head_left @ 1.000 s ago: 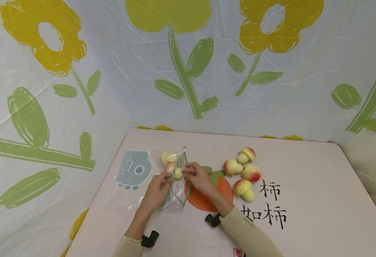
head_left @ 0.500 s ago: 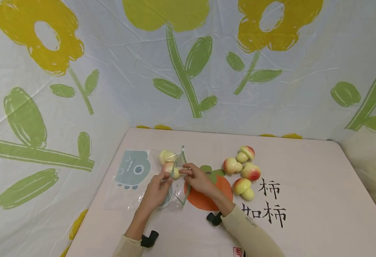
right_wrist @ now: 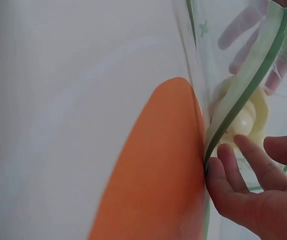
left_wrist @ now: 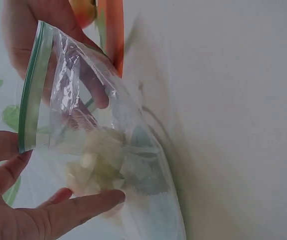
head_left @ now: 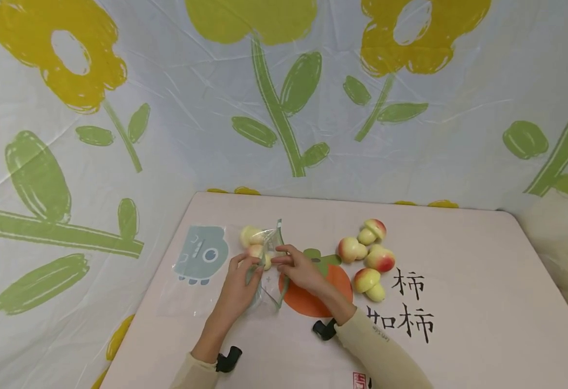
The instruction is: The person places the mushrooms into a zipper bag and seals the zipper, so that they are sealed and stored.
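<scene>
A clear zip bag (head_left: 201, 256) with a blue-green cartoon creature printed on it lies on the table, its mouth facing right. Inside are pale yellow mushroom-shaped pieces (head_left: 252, 236), blurred by the plastic in the left wrist view. My left hand (head_left: 237, 286) pinches the green zip edge (left_wrist: 31, 95) of the mouth between thumb and fingers. At the opposite side of the opening is my right hand (head_left: 303, 270), fingers loosely bent and spread. Its fingertips (right_wrist: 226, 150) lie right at the green strip, close to a yellow mushroom (right_wrist: 243, 120) in the bag.
To the right, several red-and-yellow toy mushrooms (head_left: 367, 254) sit in a cluster. The pale table mat (head_left: 468, 259) bears an orange persimmon print (head_left: 313, 297) and black characters (head_left: 412, 321). A flower-patterned cloth (head_left: 191, 97) stands behind and at the left.
My left hand has shifted slightly at the bag's edge. The right hand stays at the opening, and the loose mushrooms lie as before.
</scene>
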`<state>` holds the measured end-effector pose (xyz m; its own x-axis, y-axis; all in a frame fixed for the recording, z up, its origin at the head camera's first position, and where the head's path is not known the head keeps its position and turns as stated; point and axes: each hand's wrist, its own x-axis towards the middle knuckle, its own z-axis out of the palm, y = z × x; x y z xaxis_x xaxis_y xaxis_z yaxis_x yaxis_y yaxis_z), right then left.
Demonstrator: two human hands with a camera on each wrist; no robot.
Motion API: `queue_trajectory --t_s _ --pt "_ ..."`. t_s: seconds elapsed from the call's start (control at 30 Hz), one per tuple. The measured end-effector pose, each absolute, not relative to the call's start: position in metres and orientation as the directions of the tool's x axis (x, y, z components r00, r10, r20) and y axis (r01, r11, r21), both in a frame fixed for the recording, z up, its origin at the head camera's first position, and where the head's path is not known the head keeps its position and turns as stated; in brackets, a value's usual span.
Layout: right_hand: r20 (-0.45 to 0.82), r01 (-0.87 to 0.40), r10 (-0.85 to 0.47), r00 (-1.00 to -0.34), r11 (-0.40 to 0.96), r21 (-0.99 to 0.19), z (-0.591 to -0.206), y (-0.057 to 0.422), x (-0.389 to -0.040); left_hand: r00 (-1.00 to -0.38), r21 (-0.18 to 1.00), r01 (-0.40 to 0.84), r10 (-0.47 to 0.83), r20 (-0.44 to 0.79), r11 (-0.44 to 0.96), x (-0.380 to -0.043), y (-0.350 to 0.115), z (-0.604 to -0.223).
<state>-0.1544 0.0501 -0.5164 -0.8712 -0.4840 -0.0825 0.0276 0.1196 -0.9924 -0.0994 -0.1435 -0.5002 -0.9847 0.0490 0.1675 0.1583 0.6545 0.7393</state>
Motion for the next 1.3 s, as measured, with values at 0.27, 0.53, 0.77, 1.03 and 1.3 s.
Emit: queue_trajectory --t_s 0.27,0.53,0.77,1.03,1.3 --pt "-0.11 0.062 -0.547 -0.83 0.106 -0.992 -0.517 0.051 -0.156 -0.977 0.742 0.2 0.072 0.201 0.64 -0.1 -0.145 -0.497" --pt "-0.136 0.067 -0.59 -0.796 0.137 -0.988 -0.515 0.049 -0.157 -0.99 0.763 0.139 0.062 0.129 0.631 -0.099 -0.149 -0.495" --pt "-0.154 0.064 -0.617 -0.771 0.166 -0.984 -0.513 0.046 -0.156 -0.994 0.784 0.113 0.07 0.089 0.61 -0.095 -0.149 -0.49" --pt "-0.154 0.047 -0.614 -0.774 0.187 -0.981 -0.515 0.043 -0.156 -0.994 0.781 0.109 0.061 0.09 0.615 -0.094 -0.147 -0.488" --pt "-0.092 0.025 -0.589 -0.803 0.121 -0.992 -0.512 0.052 -0.15 -0.996 0.78 0.085 0.031 0.083 0.62 -0.095 -0.148 -0.488"
